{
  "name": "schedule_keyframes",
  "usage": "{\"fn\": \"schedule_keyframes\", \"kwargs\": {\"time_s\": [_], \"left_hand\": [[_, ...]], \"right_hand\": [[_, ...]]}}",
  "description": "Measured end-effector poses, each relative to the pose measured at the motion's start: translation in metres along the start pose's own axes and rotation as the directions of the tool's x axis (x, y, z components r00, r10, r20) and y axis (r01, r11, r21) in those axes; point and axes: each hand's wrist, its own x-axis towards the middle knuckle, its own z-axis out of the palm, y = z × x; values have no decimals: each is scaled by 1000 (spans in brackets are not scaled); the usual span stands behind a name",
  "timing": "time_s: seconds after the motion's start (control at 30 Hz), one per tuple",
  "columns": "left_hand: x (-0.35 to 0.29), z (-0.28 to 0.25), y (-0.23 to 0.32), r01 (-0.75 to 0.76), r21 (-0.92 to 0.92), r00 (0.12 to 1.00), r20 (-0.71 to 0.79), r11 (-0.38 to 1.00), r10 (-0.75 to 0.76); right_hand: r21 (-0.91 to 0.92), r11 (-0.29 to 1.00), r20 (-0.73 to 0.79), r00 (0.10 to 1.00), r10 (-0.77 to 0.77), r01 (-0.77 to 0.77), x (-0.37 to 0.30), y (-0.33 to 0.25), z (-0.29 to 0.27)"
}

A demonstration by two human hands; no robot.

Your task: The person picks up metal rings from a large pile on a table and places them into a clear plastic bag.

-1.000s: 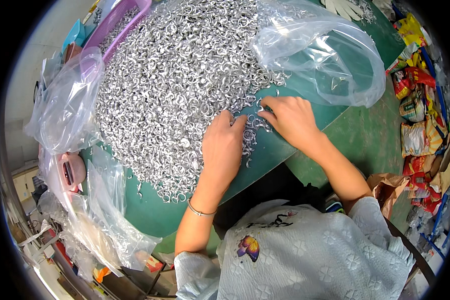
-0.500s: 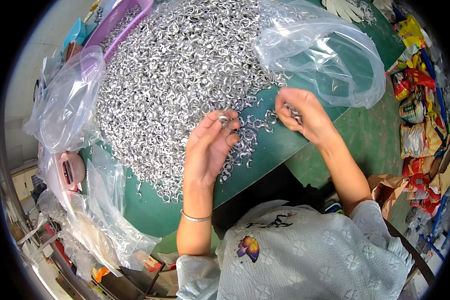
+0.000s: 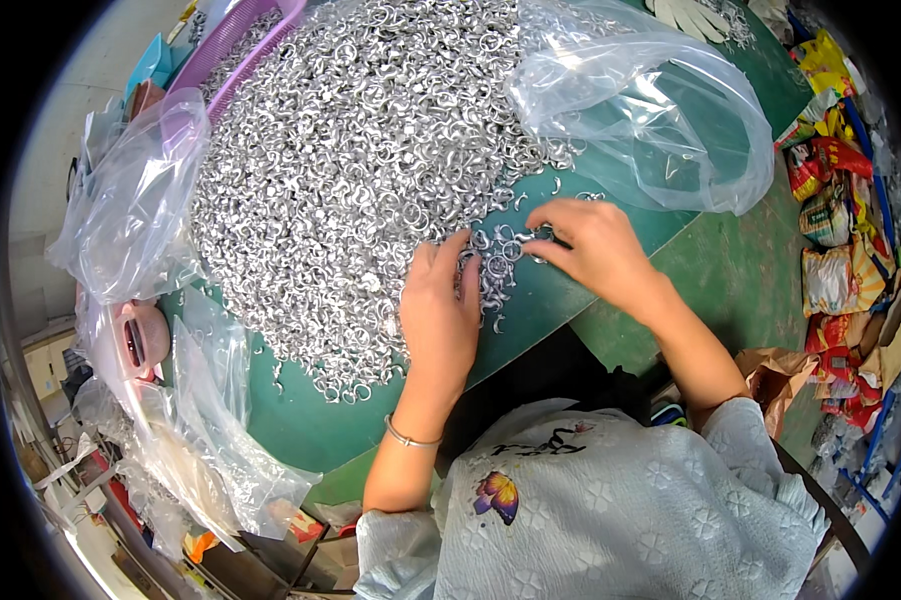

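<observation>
Clear bag, far left: a plastic bag point(image 3: 130, 215) stands crumpled just left of the heap, folds catching light.
Pink container: a pink container point(image 3: 153, 330) with a dark oblong on its side, left of the heap, lower than that bag.
Loose film: flat sheets of clear plastic film point(image 3: 215, 420), below left of the heap.
Basket: a purple basket point(image 3: 210, 52) at the heap's upper left, more metal bits inside.
Heap: small silvery curved and ring-shaped metal pieces point(image 3: 340, 180), piled broad on the green table point(image 3: 300, 430); my landmark.
Wrist: my thin bracelet point(image 3: 410, 437), below the heap's near edge.
Left hand: my left hand point(image 3: 438, 315) is at the heap's lower right edge, back up; thumb and forefinger apart, tips among the pieces.
Stray pieces: a loose scatter point(image 3: 500, 258) off the heap's right edge, between my hands.
Right hand: my right hand point(image 3: 602, 250) is right of the heap; thumb and forefinger apart, metal showing near the gap. Other fingers curl under; whether they clasp anything, I can't tell.
Clear bag, right: a second bag point(image 3: 610, 75) sprawls against the heap's upper right.
Glove: a white glove point(image 3: 685, 15), beyond that, well right of the heap.
</observation>
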Motion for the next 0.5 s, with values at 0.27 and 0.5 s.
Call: {"fn": "schedule_keyframes", "kwargs": {"time_s": [0.27,0.5], "left_hand": [[12,12,-5,-28,59,1000,3,998,28],[9,-2,-10,281,-322,960,94,904,-265]], "right_hand": [[451,884,-11,990,141,-121,3,10,5],[934,-48,356,905,231,-355,8,10,-17]]}}
